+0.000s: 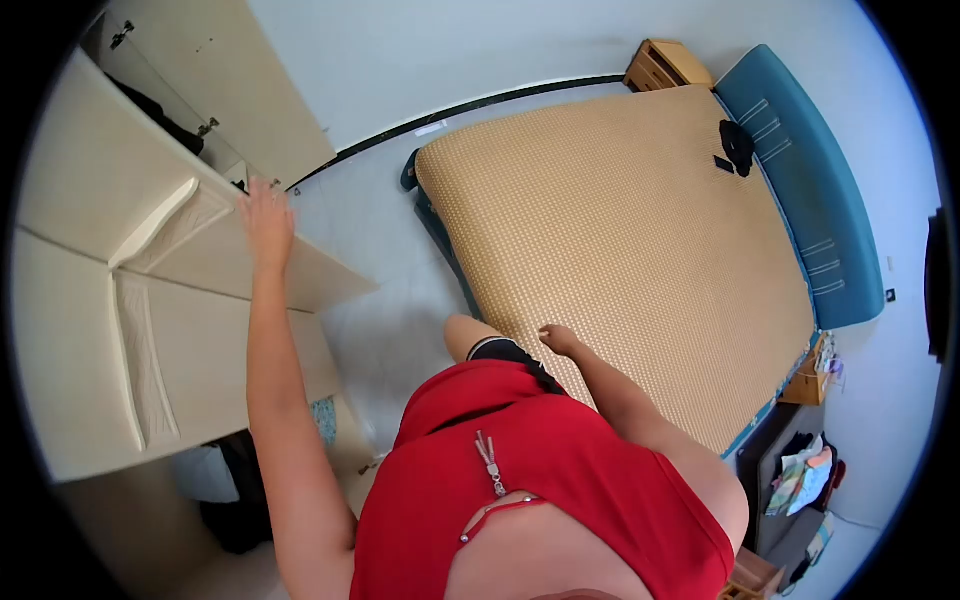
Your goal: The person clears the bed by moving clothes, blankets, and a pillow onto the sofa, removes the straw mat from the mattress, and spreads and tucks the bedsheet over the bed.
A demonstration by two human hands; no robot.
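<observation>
My left hand (pixel 268 222) is stretched out to the wardrobe, its fingers extended and slightly blurred, at the top edge of a cream wardrobe door (pixel 210 235). Whether the fingertips touch that edge I cannot tell. A second door (pixel 190 350) adjoins it, and both carry long pale curved handles. Beyond my left hand another wardrobe door (pixel 235 90) stands swung out, with metal hinges showing. Held low in front of the bed's near side, my right hand (pixel 560 340) has its fingers curled in, with nothing visible in them.
A bed with a woven tan mat (pixel 620 230) and blue headboard (pixel 810 190) fills the right side. Dark items (pixel 737 148) lie near the headboard. A wooden nightstand (pixel 668 65) stands behind. Pale floor (pixel 375 270) runs between bed and wardrobe. Dark clothes (pixel 240 500) show inside the wardrobe.
</observation>
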